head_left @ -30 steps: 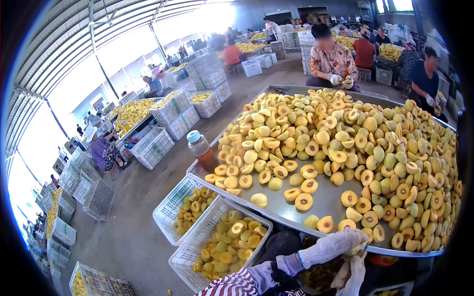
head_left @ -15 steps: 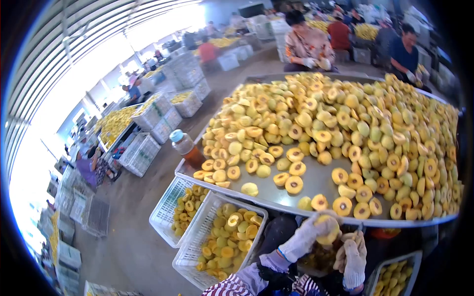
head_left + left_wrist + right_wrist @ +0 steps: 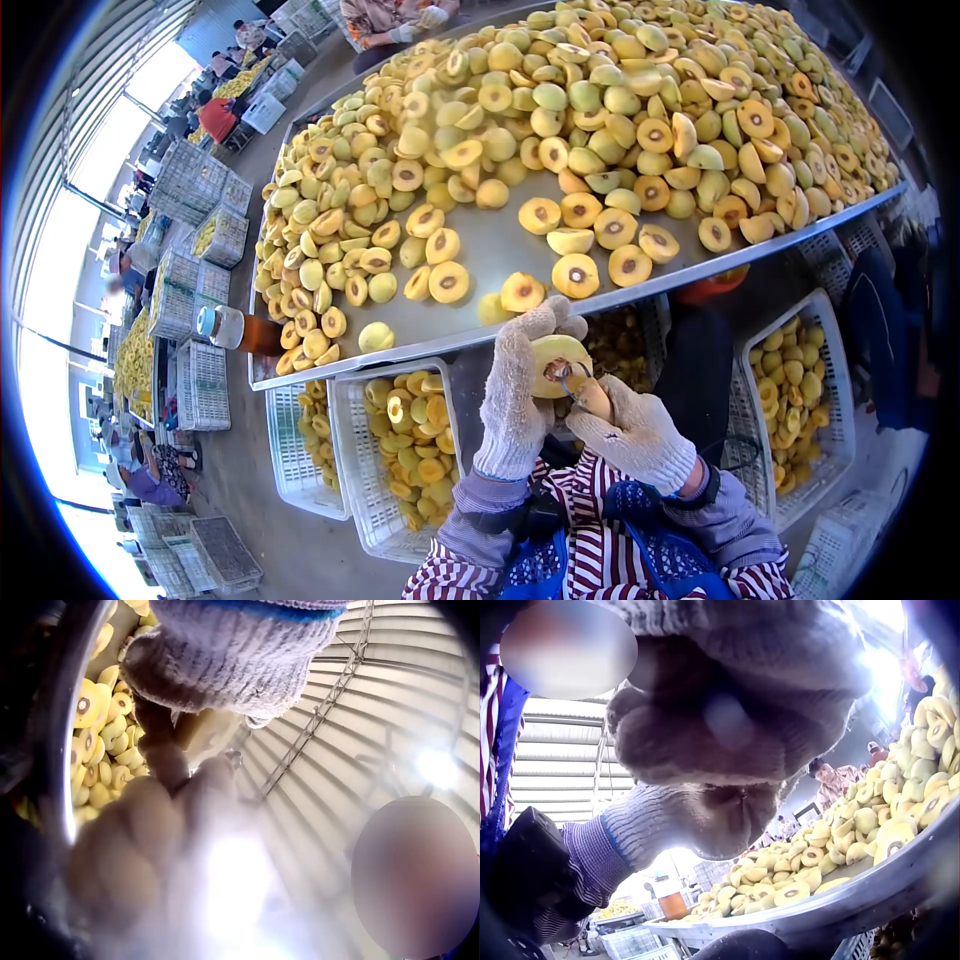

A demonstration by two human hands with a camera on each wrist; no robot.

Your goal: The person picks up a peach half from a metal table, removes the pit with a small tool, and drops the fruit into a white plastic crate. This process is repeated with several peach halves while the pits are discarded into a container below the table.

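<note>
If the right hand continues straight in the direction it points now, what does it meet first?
Probably the peach half gripped by the left hand: the right hand aims its small pitting tool at the pit, seemingly touching already.

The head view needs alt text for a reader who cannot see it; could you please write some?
A gloved left hand holds a peach half while the gloved right hand works a small tool at its pit, below a steel table heaped with halved peaches.

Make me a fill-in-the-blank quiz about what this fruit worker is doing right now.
1. The left hand holds a halved ____ over the table edge.
2. The right hand works a small tool at the half's ____.
3. Both hands wear knitted ____.

Missing words: peach; pit; gloves
</note>
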